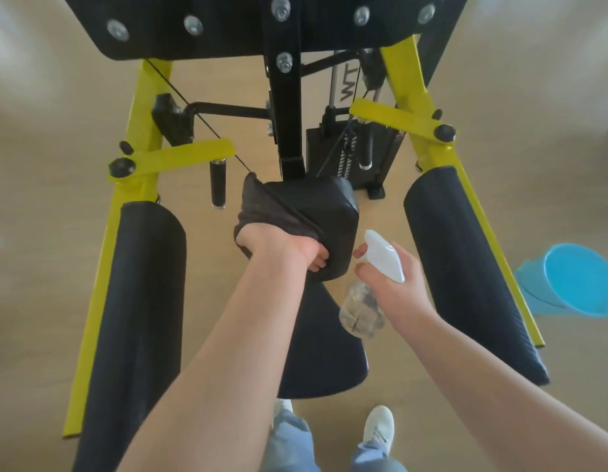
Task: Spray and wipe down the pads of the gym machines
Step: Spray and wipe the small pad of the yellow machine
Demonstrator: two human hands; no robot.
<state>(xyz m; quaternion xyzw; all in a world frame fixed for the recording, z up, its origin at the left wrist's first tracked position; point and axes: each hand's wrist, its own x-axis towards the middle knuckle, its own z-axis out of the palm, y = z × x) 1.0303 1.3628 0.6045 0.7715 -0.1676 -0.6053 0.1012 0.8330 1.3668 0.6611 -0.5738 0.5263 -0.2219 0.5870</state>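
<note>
Both busy: holds limp, light cloth (261, 206) against soft, probably springy pad (330, 212) with left hand (282, 248); grips light, likely slippery spray bottle (364, 310) by its neck with right hand (393, 287).

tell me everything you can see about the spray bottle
The spray bottle has a white trigger head and a clear plastic body; fill level unclear. The right hand grips its neck, fingers at the trigger. It hangs in the air, body downward, nozzle pointing up-left toward the black centre pad, close beside but not touching it.
</note>
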